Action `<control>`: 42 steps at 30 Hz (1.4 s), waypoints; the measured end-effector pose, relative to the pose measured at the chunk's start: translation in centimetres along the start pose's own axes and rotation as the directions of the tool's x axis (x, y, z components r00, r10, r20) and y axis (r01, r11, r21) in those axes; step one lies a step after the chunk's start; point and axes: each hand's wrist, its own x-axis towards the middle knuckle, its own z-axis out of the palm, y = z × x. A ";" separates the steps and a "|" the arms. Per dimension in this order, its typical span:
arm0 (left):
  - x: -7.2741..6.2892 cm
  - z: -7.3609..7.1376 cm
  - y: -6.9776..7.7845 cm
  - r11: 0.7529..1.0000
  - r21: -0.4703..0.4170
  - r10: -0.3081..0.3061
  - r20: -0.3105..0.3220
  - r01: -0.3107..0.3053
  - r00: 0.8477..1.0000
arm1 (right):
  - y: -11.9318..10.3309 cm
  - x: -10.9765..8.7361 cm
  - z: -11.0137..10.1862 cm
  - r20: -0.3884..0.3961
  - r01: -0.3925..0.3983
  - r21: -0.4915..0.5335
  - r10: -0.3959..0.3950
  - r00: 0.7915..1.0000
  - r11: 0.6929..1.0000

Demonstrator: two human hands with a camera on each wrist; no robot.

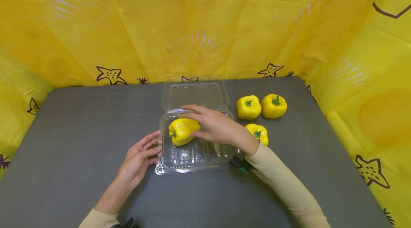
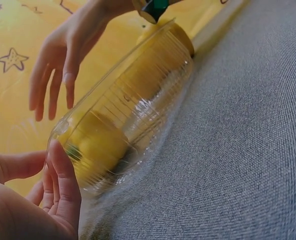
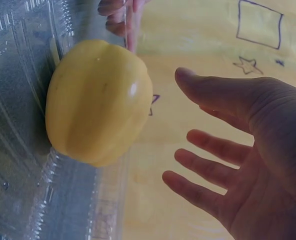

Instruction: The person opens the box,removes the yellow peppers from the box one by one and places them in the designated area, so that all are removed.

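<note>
A yellow bell pepper (image 1: 183,131) lies on its side in the left part of a clear plastic clamshell container (image 1: 192,169), its green stem toward the left. My left hand (image 1: 139,158) pinches the container's left rim between thumb and fingers (image 2: 63,175). Just over the pepper is my right hand (image 1: 218,126), its fingers spread and loosely bent. A gap shows between the right fingertips (image 3: 185,75) and the pepper (image 3: 98,102) in the right wrist view. The container's lid (image 1: 196,96) is folded back, away from me.
Right of the container, two yellow bell peppers (image 1: 248,107) (image 1: 274,106) stand side by side on the grey table (image 1: 96,131). A third pepper (image 1: 258,131) is nearer me, partly hidden by my right wrist. A yellow patterned cloth (image 1: 205,24) hangs behind and beside the table.
</note>
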 end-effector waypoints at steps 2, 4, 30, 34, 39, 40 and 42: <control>0.0 0.0 0.0 1.000 0.003 -0.004 -0.001 0.004 1.000 | 0.0 0.3 0.1 0.015 -0.001 0.005 0.001 1.000 1.000; 0.0 0.0 0.1 1.000 0.008 -0.008 -0.002 0.008 1.000 | -0.1 0.7 0.2 0.029 0.002 0.003 -0.003 1.000 1.000; -0.1 0.0 0.1 1.000 0.021 -0.023 0.009 0.023 1.000 | -0.2 2.9 1.9 0.198 0.016 -0.063 -0.003 0.980 0.998; -0.1 0.0 0.2 0.999 0.032 -0.025 0.008 0.024 1.000 | -0.1 2.9 1.9 0.215 0.013 -0.080 0.004 0.977 0.997; 0.0 0.1 0.3 0.999 0.031 -0.026 0.005 0.026 1.000 | 0.0 2.8 1.8 0.223 -0.015 -0.072 0.030 0.974 0.997; 0.0 0.1 0.3 0.999 0.031 -0.026 0.005 0.026 1.000 | 0.0 2.8 1.8 0.220 -0.016 -0.067 0.031 0.975 0.998; 0.0 0.0 0.3 0.999 0.029 -0.025 0.004 0.025 1.000 | 0.1 2.7 1.8 0.208 -0.018 -0.054 0.029 0.978 0.998</control>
